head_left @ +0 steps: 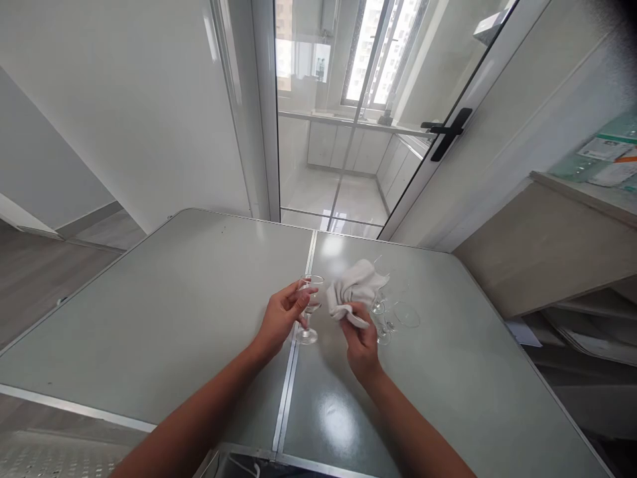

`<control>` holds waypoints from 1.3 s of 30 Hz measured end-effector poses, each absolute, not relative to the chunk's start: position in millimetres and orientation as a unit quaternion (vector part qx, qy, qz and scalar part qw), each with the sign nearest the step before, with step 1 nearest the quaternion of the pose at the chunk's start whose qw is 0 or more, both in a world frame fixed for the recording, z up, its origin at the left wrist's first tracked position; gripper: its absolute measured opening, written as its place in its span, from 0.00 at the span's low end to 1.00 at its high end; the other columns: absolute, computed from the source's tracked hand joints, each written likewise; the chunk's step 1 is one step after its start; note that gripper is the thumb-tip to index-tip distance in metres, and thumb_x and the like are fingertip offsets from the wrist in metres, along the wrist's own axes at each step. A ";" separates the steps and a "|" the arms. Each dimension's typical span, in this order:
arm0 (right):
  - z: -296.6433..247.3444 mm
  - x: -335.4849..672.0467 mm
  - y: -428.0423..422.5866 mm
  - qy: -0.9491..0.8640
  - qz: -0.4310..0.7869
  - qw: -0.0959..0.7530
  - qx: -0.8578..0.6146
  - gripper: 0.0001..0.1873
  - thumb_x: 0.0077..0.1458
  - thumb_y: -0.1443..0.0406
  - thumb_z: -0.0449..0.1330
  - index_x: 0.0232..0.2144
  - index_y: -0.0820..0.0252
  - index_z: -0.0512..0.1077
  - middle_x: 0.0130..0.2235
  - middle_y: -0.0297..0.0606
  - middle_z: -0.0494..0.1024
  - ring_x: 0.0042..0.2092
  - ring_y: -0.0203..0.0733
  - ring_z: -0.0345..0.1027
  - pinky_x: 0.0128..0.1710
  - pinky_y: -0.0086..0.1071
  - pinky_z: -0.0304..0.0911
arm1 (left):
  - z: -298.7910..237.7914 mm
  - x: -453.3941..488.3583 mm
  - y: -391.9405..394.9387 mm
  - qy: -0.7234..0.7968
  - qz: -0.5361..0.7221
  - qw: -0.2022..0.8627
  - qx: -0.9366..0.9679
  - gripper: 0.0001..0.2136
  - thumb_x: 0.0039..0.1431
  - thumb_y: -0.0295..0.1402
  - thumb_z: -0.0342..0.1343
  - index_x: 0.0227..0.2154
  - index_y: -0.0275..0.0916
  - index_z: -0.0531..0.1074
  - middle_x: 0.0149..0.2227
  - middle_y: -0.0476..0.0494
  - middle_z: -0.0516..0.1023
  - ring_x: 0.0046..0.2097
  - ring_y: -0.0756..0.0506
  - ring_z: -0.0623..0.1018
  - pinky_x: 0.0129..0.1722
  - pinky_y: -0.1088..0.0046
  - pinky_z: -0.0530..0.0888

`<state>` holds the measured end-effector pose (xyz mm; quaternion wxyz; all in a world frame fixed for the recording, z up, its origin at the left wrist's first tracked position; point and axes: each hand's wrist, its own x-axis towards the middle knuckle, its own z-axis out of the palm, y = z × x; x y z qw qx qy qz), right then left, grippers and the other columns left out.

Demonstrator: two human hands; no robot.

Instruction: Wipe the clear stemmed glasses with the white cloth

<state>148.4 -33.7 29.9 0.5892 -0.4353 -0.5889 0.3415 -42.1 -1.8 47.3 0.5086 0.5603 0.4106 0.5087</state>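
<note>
My left hand point(283, 317) grips a small clear stemmed glass point(309, 307) by its bowl, upright, with its foot near the table's centre seam. Just to the right, my right hand point(361, 338) is closed on a crumpled white cloth point(354, 288) held above the table. The cloth sits beside the glass, not inside it. Behind the right hand, more small clear glasses point(385, 318) stand or lie on the table, partly hidden by the hand and cloth.
The grey-green folding table point(174, 318) has a metal seam down its middle. A glass sliding door point(338, 133) stands beyond its far edge. A beige cabinet point(547, 245) with papers on it stands at the right.
</note>
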 end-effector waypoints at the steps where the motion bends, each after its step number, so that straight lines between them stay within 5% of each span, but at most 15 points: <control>1: 27.7 146.1 -33.1 -0.599 0.376 0.566 -0.423 0.12 0.67 0.57 0.58 0.34 0.57 0.70 0.31 0.33 0.68 0.33 0.39 0.62 0.36 0.34 0.61 | 47.1 -39.3 -2.0 0.394 0.510 0.548 0.533 0.28 0.66 0.50 0.58 0.61 0.36 0.71 0.58 0.29 0.77 0.52 0.36 0.82 0.31 0.71 0.83; 4: 23.2 136.0 -32.0 -0.589 0.458 0.540 -0.390 0.13 0.65 0.57 0.61 0.33 0.56 0.64 0.30 0.30 0.66 0.31 0.36 0.59 0.32 0.30 0.59 | 44.3 -33.8 -3.3 0.375 0.511 0.592 0.499 0.31 0.59 0.50 0.65 0.61 0.39 0.73 0.60 0.32 0.73 0.59 0.34 0.75 0.39 0.69 0.84; 6: 23.2 131.1 -31.6 -0.545 0.501 0.561 -0.372 0.13 0.63 0.56 0.64 0.41 0.52 0.64 0.33 0.29 0.70 0.31 0.35 0.62 0.32 0.29 0.61 | 43.0 -32.6 -4.4 0.381 0.492 0.604 0.498 0.31 0.57 0.50 0.67 0.60 0.40 0.74 0.56 0.34 0.74 0.56 0.35 0.76 0.35 0.71 0.84; 9: 26.8 132.4 -29.2 -0.483 0.549 0.571 -0.374 0.35 0.58 0.57 0.69 0.61 0.43 0.56 0.44 0.33 0.76 0.39 0.39 0.71 0.37 0.31 0.68 | 44.0 -32.7 -5.1 0.386 0.471 0.609 0.509 0.28 0.58 0.50 0.66 0.57 0.39 0.77 0.53 0.35 0.75 0.52 0.37 0.77 0.32 0.70 0.83; 12: 30.8 140.8 -25.1 -0.451 0.582 0.560 -0.380 0.50 0.53 0.58 0.73 0.70 0.44 0.52 0.54 0.40 0.76 0.49 0.45 0.74 0.43 0.34 0.71 | 46.2 -32.6 -4.7 0.375 0.476 0.623 0.495 0.28 0.56 0.49 0.68 0.54 0.37 0.77 0.49 0.36 0.78 0.46 0.40 0.80 0.38 0.64 0.83; 20: 30.4 148.0 -20.9 -0.432 0.610 0.547 -0.376 0.43 0.40 0.67 0.76 0.58 0.50 0.68 0.39 0.32 0.78 0.33 0.38 0.70 0.29 0.27 0.66 | 45.2 -27.5 -5.8 0.367 0.435 0.639 0.517 0.24 0.56 0.55 0.65 0.34 0.37 0.68 0.31 0.47 0.75 0.33 0.48 0.76 0.35 0.72 0.73; 24: 27.5 144.9 -18.2 -0.373 0.587 0.614 -0.373 0.41 0.39 0.67 0.77 0.55 0.50 0.68 0.40 0.31 0.78 0.35 0.37 0.71 0.33 0.27 0.68 | 44.2 -24.0 -11.5 0.329 0.376 0.641 0.583 0.22 0.66 0.55 0.54 0.39 0.38 0.70 0.36 0.45 0.76 0.39 0.46 0.75 0.42 0.69 0.72; 28: 29.8 144.3 -17.1 -0.339 0.595 0.632 -0.363 0.35 0.42 0.63 0.76 0.52 0.50 0.68 0.39 0.32 0.77 0.36 0.37 0.72 0.33 0.27 0.69 | 44.0 -23.0 -14.2 0.304 0.328 0.653 0.612 0.19 0.66 0.51 0.57 0.43 0.38 0.69 0.37 0.46 0.75 0.39 0.47 0.75 0.40 0.71 0.72; 33: 34.1 151.4 -20.9 -0.350 0.615 0.627 -0.325 0.35 0.40 0.62 0.77 0.50 0.49 0.68 0.38 0.31 0.75 0.31 0.35 0.67 0.27 0.26 0.65 | 47.8 -31.0 -12.0 0.296 0.251 0.719 0.577 0.23 0.64 0.54 0.57 0.29 0.37 0.67 0.26 0.49 0.68 0.27 0.50 0.70 0.26 0.74 0.71; 36: 31.7 156.8 -21.5 -0.358 0.676 0.580 -0.279 0.33 0.39 0.50 0.75 0.45 0.49 0.68 0.37 0.34 0.75 0.31 0.40 0.68 0.26 0.30 0.66 | 52.0 -38.3 -12.1 0.224 0.150 0.828 0.492 0.23 0.59 0.52 0.62 0.24 0.39 0.62 0.22 0.53 0.59 0.26 0.48 0.72 0.21 0.74 0.70; 39: 28.3 159.2 -19.3 -0.379 0.702 0.543 -0.262 0.33 0.41 0.44 0.72 0.44 0.48 0.66 0.37 0.35 0.75 0.32 0.43 0.70 0.28 0.33 0.66 | 54.5 -40.4 -13.8 0.247 0.136 0.827 0.487 0.20 0.58 0.50 0.62 0.26 0.40 0.62 0.21 0.54 0.58 0.26 0.48 0.71 0.19 0.75 0.64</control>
